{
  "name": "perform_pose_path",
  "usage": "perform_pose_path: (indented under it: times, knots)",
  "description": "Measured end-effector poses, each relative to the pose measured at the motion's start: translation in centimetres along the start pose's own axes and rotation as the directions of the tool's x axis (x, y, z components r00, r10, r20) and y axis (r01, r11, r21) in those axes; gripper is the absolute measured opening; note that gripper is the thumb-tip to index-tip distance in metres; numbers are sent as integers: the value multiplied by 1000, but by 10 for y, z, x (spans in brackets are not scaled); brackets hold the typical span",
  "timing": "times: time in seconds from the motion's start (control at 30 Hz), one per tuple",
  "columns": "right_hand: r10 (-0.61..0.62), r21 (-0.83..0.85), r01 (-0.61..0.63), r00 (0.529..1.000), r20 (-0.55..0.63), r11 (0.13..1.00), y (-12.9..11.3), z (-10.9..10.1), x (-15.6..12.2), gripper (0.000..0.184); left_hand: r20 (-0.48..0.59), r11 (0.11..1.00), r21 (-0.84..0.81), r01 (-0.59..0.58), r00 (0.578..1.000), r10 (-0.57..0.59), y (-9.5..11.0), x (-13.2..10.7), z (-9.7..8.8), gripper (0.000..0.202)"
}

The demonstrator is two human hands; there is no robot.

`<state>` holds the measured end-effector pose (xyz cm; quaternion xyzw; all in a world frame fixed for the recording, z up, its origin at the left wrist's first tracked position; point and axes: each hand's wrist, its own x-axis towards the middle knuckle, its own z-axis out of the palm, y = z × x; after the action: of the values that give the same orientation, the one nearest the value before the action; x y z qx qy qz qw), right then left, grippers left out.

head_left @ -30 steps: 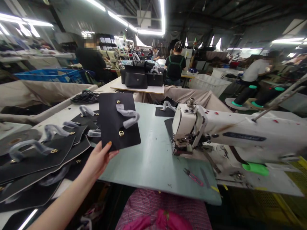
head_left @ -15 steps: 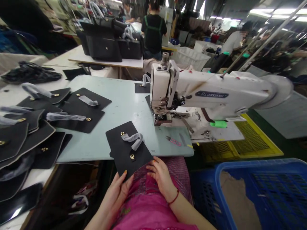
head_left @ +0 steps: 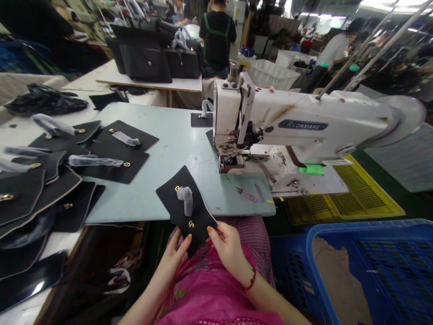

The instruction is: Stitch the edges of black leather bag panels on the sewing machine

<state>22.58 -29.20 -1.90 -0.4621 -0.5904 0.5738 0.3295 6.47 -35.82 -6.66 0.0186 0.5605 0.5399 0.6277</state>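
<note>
A black leather panel (head_left: 184, 205) with two brass rings and a plastic-wrapped handle lies half on the pale green table (head_left: 176, 149), half over my lap. My left hand (head_left: 176, 255) pinches its near corner from the left. My right hand (head_left: 228, 246) grips its near edge from the right, thumb on top. Both hands sit just above my pink-clad lap, in front of the table's edge.
A white sewing machine (head_left: 287, 124) stands on the right of the table, with thread snips (head_left: 246, 194) near its base. Several black panels (head_left: 50, 180) are stacked at left. A blue crate (head_left: 372, 271) is at lower right. Other people work at the back.
The view dropped from the room to my lap. The panel, first held up in my left hand alone, came down to the table edge; my right hand has taken hold of it too.
</note>
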Motion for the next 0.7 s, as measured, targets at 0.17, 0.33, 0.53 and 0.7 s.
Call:
perform_pose_path:
  times: [0.17,0.33,0.53,0.7]
  knots:
    - [-63,135,46,990,124,990,-30,5,-14,31,337,965,-224,137,940,-55,17,-15,33,57]
    - [-9,242,-35,984,178,970,-39,6,-19,32,301,946,-316,74,953,26,37,-26,60,36]
    - [-21,147,-6,983,180,989,-47,-9,2,44,83,974,-140,-177,978,190,72,-15,74,32]
    - [8,137,-32,985,173,990,-42,-23,46,46,97,979,29,-204,975,200,103,23,90,44]
